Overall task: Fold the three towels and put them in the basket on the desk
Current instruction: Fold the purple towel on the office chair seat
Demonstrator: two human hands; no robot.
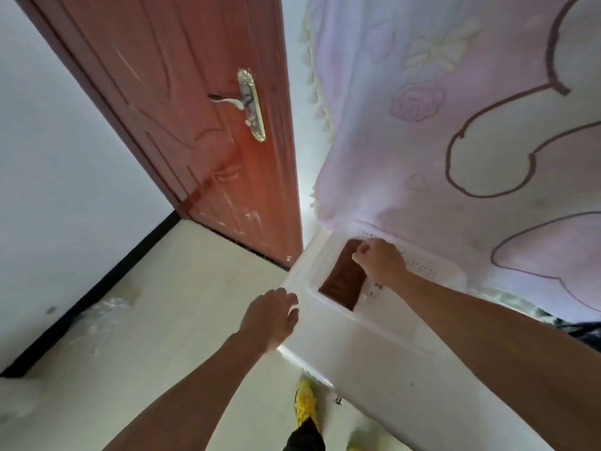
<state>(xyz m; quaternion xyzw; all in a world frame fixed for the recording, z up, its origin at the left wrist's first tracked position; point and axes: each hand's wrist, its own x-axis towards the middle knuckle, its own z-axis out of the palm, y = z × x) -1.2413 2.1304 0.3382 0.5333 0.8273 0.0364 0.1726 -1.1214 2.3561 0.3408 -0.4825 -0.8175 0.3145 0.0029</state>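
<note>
Right fingers curled tight on far end of brown towel (343, 281); right hand (379, 258) inside white basket (422, 266). Towel lies flat in basket, on white desk (406, 369). Left fingers loose, nearly straight, holding nothing; left hand (270, 315) at desk's left edge, near basket, blurred. Brown door (195, 109) far left, pink curtain (455, 109) far right.

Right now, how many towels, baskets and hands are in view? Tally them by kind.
Towels: 1, the brown towel
Baskets: 1, the white basket holding it
Hands: 2, the left hand and the right hand
Total: 4
</note>
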